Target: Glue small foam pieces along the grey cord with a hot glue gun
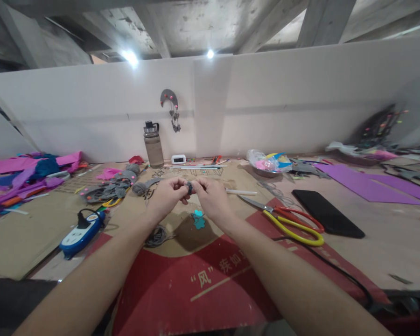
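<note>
Working at chest height over the tabletop [381,254], the person has both hands drawn together on one dark piece [189,188], held up off the card [154,289] about midway between the forearms. From where I stand, the left hand [171,192] is closed to a pinch, thumb against forefinger on the dark piece, the other fingers curled under; the right hand [210,197] meets it from the other side, thumb and fingertips pressed close on the same bit. It is so small and so covered that I cannot tell its shape or just what the fingers are doing to it. For work this fine, I would let one hand pinch steadily while the other makes small, light adjustments, with the wrists low and the dark piece turned so the fingers don't hide its edge. Keeping it above the card seems wise, since a slip would drop it near the teal cutout [198,219] or the coil of grey yarn [157,236], both easy to find. The scissors [290,224] lie to the right, blades pointing toward the right hand, so I'd mind that wrist. As for containers, a bowl [268,172] near the wall holds crinkled clear plastic with pink, yellow and blue bits in it. Left of it, a capped bottle [153,150] stands upright, its body see-through and brownish; how full it is I can't make out.
</note>
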A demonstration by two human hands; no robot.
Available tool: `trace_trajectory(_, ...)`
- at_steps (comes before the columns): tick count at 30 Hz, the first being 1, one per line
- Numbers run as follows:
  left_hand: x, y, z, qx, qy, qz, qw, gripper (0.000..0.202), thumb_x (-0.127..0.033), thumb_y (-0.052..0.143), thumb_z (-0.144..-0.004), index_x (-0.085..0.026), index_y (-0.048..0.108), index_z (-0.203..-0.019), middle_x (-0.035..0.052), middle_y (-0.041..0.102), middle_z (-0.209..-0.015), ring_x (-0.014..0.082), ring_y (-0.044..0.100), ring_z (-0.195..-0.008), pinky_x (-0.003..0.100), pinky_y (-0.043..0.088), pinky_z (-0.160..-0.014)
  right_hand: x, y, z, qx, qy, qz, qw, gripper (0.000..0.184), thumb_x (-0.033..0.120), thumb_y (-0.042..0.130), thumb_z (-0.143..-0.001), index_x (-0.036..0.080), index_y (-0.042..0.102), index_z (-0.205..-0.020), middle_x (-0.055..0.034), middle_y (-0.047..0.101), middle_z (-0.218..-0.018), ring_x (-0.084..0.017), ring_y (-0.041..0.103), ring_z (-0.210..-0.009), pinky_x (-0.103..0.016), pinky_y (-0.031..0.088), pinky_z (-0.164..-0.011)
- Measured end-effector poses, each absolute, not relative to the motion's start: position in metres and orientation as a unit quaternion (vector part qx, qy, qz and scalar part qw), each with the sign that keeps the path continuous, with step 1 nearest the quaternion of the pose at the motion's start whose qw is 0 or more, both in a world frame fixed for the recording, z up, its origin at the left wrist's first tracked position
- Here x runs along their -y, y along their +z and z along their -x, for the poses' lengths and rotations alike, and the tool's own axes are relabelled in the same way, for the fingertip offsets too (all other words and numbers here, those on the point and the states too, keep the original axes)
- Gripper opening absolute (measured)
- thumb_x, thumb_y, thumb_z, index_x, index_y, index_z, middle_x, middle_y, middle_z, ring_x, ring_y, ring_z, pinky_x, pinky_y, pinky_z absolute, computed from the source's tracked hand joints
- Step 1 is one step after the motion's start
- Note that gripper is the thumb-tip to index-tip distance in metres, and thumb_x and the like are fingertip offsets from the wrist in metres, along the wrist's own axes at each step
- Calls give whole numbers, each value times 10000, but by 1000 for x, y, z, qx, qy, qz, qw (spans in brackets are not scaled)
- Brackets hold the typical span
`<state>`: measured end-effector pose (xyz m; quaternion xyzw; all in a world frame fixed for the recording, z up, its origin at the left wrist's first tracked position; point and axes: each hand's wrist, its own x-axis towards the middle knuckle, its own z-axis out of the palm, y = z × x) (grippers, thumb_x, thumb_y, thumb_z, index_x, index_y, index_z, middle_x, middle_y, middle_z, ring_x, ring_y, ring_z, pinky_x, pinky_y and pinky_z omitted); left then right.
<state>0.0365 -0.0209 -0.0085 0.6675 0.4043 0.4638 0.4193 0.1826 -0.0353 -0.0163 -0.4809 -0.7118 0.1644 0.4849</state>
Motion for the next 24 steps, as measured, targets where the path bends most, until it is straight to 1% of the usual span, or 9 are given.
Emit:
trace_trajectory(5, 23, -3, -35, -373, 436, -684, 450, 263, -367, 661, -692, -129, 647, -803, 50, 662, -697, 145, 616, -623, 292, 522, -637, 33, -15, -187, 693, 190, 479, 505, 322, 335, 403, -855, 175, 594, -652, -4, 612, -643, -124, 525, -626, -237, 329, -581)
trace_trajectory(7, 23, -2, -35, -369, 428, -690, 452, 271, -375, 667, -690, -135, 650, -817, 50, 668, -719, 148, 622, -643, 296, 522, -655, 32, -15, -187, 684, 201, 479, 511, 324, 333, 402, -853, 174, 590, -644, -1, 607, -635, -122, 526, -623, -235, 331, -581)
trace_trajectory(11, 22, -5, -34, -386, 428, -711, 402, 214, -336, 637, -713, -136, 625, -790, 43, 656, -693, 150, 622, -622, 299, 522, -635, 32, -16, -186, 692, 208, 474, 503, 320, 339, 405, -850, 173, 594, -653, -1, 606, -632, -121, 525, -616, -233, 332, -579)
trace_trajectory(14, 21, -9, -34, -409, 429, -743, 310, 137, -265, 609, -713, -147, 627, -780, 30, 649, -668, 142, 613, -600, 274, 508, -610, 31, -18, -185, 702, 203, 468, 497, 314, 334, 412, -845, 172, 603, -656, -5, 614, -644, -125, 529, -633, -235, 337, -589)
trace_trajectory(16, 21, -11, -33, -415, 425, -761, 259, 122, -226, 591, -706, -157, 643, -792, 23, 652, -673, 134, 609, -602, 255, 496, -605, 31, -19, -185, 707, 198, 463, 496, 311, 325, 413, -842, 173, 601, -646, -6, 615, -648, -128, 533, -644, -236, 341, -596)
trace_trajectory(18, 22, -11, -34, -414, 420, -768, 250, 132, -209, 573, -704, -161, 648, -803, 22, 659, -685, 133, 610, -606, 248, 490, -601, 31, -19, -185, 708, 201, 463, 494, 316, 331, 411, -843, 175, 596, -641, -6, 612, -643, -130, 533, -642, -238, 345, -597)
trace_trajectory(20, 22, -10, -34, -417, 415, -765, 261, 129, -211, 565, -705, -160, 641, -796, 24, 662, -681, 134, 613, -594, 248, 489, -590, 31, -19, -185, 703, 211, 465, 495, 321, 344, 410, -844, 175, 592, -640, -5, 609, -636, -131, 532, -634, -240, 348, -596)
trace_trajectory(24, 24, -8, -36, -431, 423, -751, 269, 108, -242, 574, -699, -160, 619, -751, 14, 643, -625, 138, 617, -553, 245, 485, -553, 32, -19, -184, 703, 220, 456, 500, 316, 346, 408, -846, 175, 586, -648, -4, 604, -640, -131, 529, -638, -242, 350, -598)
